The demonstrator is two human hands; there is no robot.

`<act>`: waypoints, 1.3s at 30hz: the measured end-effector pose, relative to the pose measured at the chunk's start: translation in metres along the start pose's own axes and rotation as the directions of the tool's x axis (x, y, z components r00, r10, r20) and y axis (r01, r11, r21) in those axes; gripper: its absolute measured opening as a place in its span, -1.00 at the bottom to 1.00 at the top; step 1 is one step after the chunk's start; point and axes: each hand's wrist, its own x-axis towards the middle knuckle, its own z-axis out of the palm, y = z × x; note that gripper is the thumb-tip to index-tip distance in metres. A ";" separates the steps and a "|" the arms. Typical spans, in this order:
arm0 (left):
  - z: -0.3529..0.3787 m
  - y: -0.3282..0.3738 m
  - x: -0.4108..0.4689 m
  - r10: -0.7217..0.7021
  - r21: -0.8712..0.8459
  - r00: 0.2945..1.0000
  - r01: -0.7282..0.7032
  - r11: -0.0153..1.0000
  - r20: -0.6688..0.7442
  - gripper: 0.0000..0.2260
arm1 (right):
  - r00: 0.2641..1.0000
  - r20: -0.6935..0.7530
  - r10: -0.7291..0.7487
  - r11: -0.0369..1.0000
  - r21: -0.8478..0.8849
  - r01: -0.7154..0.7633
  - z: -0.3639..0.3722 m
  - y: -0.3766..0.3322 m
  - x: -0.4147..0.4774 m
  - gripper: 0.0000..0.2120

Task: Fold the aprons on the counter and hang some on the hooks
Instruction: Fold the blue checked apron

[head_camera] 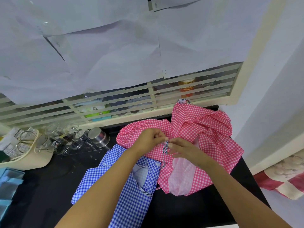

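Blue-and-white striped tie string [165, 148]: upper end hidden inside pinch of left hand [149, 139] and right hand [184, 150]; knotted or loose, cannot tell.
Blue-and-white gingham apron [136, 203]: lower end cut by bottom edge, part under left forearm [108, 186].
Pink-and-white gingham apron [205, 129]: middle covered by both hands, outline lost in folds.
Orange jar with gold lid [186, 88]: partly behind cream window slats [197, 92], label unreadable.
Cream bag [32, 160], light blue box [9, 183]: cut by left edge.
Red-and-white cloth [283, 183]: cut by right edge.

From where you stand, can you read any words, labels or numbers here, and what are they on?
No text is readable.
Packets in the basket: print too blurred.
Orange jar: label too blurred.
Sticker on a glass: too small.
Paper sheets: faint marks, too small.
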 end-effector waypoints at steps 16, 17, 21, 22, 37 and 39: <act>-0.010 -0.097 -0.123 -0.276 0.112 0.878 0.343 0.933 -0.391 -0.65 | 0.755 -0.655 -0.014 0.985 -0.140 -0.103 -0.005 0.011 0.007 -0.88; -0.009 -0.108 -0.138 -0.325 0.082 0.824 0.405 0.911 -0.464 -0.64 | 0.754 -0.653 -0.070 0.968 -0.226 -0.105 0.000 0.008 0.003 -0.87; -0.009 -0.140 -0.184 -0.610 -0.224 0.439 0.660 0.717 -0.660 -0.41 | 0.912 -0.311 -0.267 0.854 -0.515 0.074 0.043 0.008 -0.010 -0.88; -0.008 -0.143 -0.191 -0.693 -0.330 0.318 0.703 0.630 -0.647 -0.32 | 0.950 -0.148 -0.275 0.814 -0.562 0.148 0.058 0.014 -0.014 -0.87; 0.045 -0.148 -0.233 -0.972 -0.995 0.220 -0.040 -0.096 0.085 -0.70 | 0.625 0.776 0.084 0.071 -0.630 0.773 0.132 0.094 -0.026 0.07; 0.051 -0.143 -0.237 -0.962 -0.987 0.243 -0.064 -0.146 0.126 -0.68 | 0.629 0.774 0.069 0.065 -0.633 0.772 0.121 0.100 -0.026 0.05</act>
